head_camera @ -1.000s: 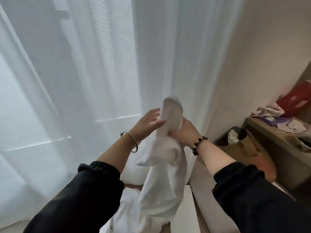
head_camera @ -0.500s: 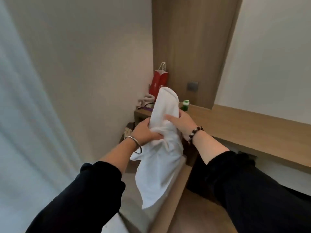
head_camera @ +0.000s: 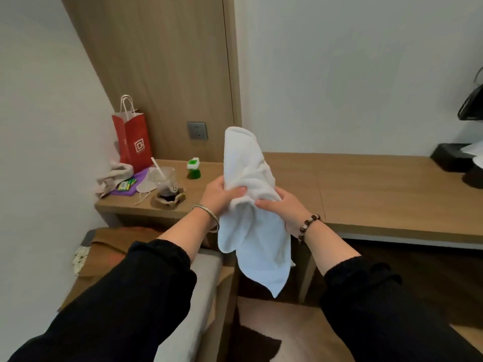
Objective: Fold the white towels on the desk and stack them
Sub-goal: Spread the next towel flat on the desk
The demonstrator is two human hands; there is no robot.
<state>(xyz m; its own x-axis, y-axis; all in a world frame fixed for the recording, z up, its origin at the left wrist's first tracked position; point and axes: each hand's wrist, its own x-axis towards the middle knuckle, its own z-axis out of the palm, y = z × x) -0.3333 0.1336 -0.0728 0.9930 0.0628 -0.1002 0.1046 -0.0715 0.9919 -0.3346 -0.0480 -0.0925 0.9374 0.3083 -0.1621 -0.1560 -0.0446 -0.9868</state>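
Head view, count: one white towel (head_camera: 248,163), my two hands, one desk (head_camera: 379,189).
Other counts: one red paper bag (head_camera: 133,142), one green bottle (head_camera: 194,170), one plastic cup (head_camera: 166,180), one wall socket (head_camera: 197,130), one bracelet on each wrist.
Towel place: I hold it in the air at the middle of the view, in front of the desk's front edge and not touching the top.
Left hand (head_camera: 218,193): it grips the towel's bunched middle from 9 o'clock, with the thumb pressed across the cloth.
Right hand (head_camera: 285,209): it grips the same bunch from 3 o'clock, its fingers (head_camera: 264,204) curled into the folds, just beside my left thumb.
Towel above fingers: a rounded, doubled end stands up toward 12 o'clock.
Towel below fingers: loose layers hang toward 6 o'clock and end in a free corner.
Edges: the desk's front edge runs from behind my hands out to 3 o'clock.
Clutter: the bag, cup and bottle sit on the desk's end at 9 to 10 o'clock of the towel.
Open room: a wide bare stretch of desk top lies at 2 to 3 o'clock, up to a black object (head_camera: 454,155) at the far end.
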